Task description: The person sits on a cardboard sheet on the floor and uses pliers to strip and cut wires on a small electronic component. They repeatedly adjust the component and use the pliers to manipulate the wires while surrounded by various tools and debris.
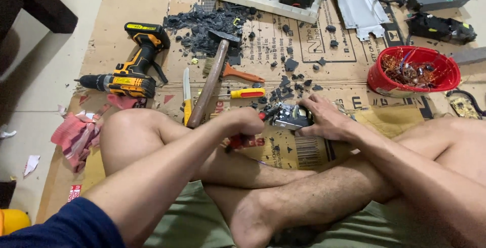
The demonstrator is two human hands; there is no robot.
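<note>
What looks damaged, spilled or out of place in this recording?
Broken black plastic shards lie scattered across the flattened cardboard sheet, piled thickest around the wooden-handled hammer. A crumpled pink rag lies beside the left knee.

We see our 2 forearms reaching forward over our crossed bare legs, the left hand [246, 121] curled into a closed fist with knuckles up, the right hand [324, 119] pressed down flat-fingered and gripping just beside it, both wrists angled inward.
</note>
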